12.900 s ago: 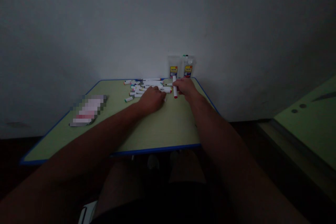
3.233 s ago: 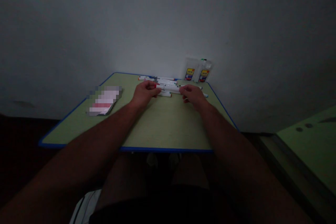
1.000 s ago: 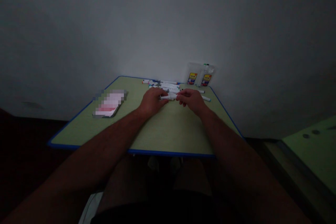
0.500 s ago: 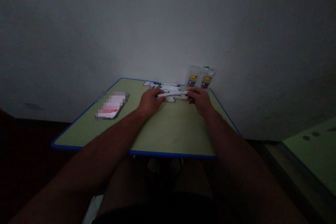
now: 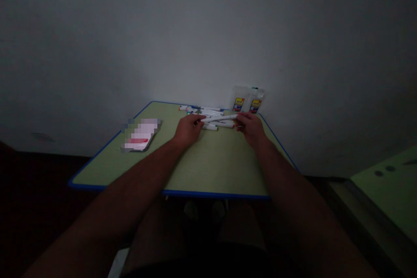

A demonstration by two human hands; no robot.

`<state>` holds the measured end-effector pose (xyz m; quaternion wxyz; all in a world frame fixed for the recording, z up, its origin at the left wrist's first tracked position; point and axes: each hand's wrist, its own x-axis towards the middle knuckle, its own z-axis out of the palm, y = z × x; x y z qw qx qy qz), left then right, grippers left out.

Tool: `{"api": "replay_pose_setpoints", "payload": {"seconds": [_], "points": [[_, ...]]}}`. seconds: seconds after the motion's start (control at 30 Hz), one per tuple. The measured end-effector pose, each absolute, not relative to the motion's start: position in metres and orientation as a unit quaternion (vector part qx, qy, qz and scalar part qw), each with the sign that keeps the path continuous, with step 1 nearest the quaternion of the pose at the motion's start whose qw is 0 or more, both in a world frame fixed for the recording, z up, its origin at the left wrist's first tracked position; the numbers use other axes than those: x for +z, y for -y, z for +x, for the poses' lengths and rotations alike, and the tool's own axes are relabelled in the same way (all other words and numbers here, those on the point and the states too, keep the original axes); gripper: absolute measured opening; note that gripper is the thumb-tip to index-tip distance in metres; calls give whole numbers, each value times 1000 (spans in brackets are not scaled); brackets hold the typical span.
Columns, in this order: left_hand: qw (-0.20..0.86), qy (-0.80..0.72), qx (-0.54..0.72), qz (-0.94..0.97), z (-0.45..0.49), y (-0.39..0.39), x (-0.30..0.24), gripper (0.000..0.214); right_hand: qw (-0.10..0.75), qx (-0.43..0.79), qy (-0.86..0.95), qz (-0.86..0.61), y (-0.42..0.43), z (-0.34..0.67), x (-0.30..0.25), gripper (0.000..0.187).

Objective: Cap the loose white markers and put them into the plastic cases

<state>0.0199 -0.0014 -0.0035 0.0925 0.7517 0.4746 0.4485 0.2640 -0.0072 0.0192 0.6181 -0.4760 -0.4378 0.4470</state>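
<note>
A white marker (image 5: 219, 118) is held level, a little tilted, between my two hands. My left hand (image 5: 189, 129) pinches its left end, and my right hand (image 5: 250, 125) grips the right end between thumb and fingers. Behind and beneath it lies a loose pile of white markers (image 5: 211, 113), some with coloured ends. One marker with a green end (image 5: 210, 127) lies nearest me, just right of my left fingers. Another with a reddish end (image 5: 225, 125) points toward my right hand. The ends inside my fingers are hidden.
Two clear plastic cases (image 5: 239, 100) with yellow labels stand at the table's back right against the wall; the right one holds a few markers. A phone (image 5: 141, 134), partly blurred out, lies on the left. The pale green table (image 5: 211, 169) has a blue edge.
The view has shifted slightly, so the table sits a bit lower. Both hands still hold the marker; the left fingers have slid a little along its left end.
</note>
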Motion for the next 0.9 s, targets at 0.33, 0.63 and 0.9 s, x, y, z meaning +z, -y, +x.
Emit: {"api": "replay_pose_setpoints", "payload": {"seconds": [0.33,0.63,0.9], "points": [[120,-480,445,746,20,0,-3,33,645,467,399,-456,8,266,27,9],[86,-495,406,764,17,-6,-9,35,721,403,355,-438,-6,299,67,10],[37,-475,388,789,18,-7,-13,35,788,283,300,-457,-28,346,115,13]]}}
